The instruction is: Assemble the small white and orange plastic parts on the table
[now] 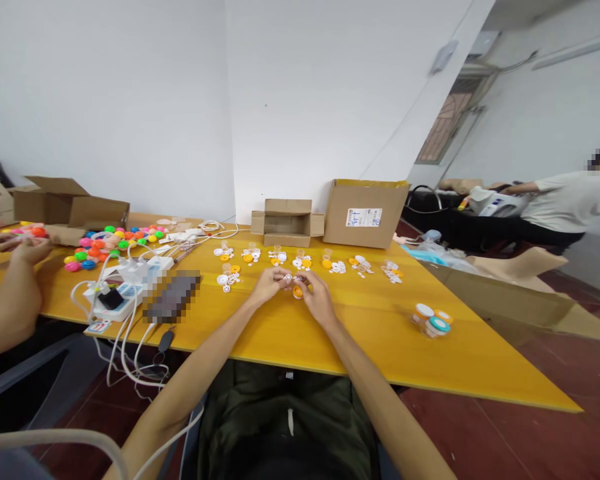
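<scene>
Over the middle of the yellow table (370, 360), my left hand (271, 285) and my right hand (316, 298) come close together. Each pinches a small white disc with dark holes; the left disc (288, 277) and the right disc (299, 280) nearly touch. Just below my fingers lies an orange ring-shaped part (297, 292), partly covered by my right hand. Beyond my hands, small groups of white discs, orange lids and clear cups (327, 255) are laid out in a row. Another group with perforated white discs (227, 289) lies left of my left hand.
Lidded clear jars (436, 325) stand at the right. An open carton (287, 230) and a closed box (365, 217) are at the back. Left are a power strip (130, 290), cables, a dark blurred phone (174, 297), colourful balls (97, 250) and a co-worker's arms (15, 287). Another person sits far right.
</scene>
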A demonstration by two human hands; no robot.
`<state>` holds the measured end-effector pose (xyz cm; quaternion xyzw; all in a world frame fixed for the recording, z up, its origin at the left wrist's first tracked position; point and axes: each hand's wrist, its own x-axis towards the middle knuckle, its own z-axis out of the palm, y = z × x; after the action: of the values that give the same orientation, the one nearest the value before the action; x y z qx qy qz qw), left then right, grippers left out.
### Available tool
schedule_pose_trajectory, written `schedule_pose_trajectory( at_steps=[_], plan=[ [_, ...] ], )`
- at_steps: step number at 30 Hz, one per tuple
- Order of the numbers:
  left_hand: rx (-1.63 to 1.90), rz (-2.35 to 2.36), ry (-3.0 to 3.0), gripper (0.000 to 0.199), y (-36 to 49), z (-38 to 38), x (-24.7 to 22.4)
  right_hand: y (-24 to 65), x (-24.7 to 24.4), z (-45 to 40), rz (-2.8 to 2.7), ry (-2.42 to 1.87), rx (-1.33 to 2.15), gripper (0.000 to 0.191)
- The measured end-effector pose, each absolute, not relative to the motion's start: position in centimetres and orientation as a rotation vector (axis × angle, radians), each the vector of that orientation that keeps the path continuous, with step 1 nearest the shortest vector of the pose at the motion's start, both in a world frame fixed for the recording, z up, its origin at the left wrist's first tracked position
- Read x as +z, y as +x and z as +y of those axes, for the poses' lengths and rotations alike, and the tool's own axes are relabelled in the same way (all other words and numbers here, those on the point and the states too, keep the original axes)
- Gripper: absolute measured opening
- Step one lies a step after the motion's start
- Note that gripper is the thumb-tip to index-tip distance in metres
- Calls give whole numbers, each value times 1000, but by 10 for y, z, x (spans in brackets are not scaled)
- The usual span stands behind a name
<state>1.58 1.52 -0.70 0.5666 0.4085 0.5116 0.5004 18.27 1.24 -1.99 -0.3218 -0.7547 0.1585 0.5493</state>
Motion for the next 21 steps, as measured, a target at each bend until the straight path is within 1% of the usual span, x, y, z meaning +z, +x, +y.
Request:
schedule_pose_trajectory(
  at_steps=[5, 13, 21],
  plan=[
    [1255, 984, 1398, 29, 17, 17, -8, 182, -19, 11, -1812, -720, 355, 20],
    [1194, 908, 1491, 34, 20, 15, -4, 183, -18, 9, -1824, -797, 321, 23],
    [1222, 938, 1533, 25, 23, 13, -4, 182, -18, 9, -1803, -761, 344, 23]
  ],
)
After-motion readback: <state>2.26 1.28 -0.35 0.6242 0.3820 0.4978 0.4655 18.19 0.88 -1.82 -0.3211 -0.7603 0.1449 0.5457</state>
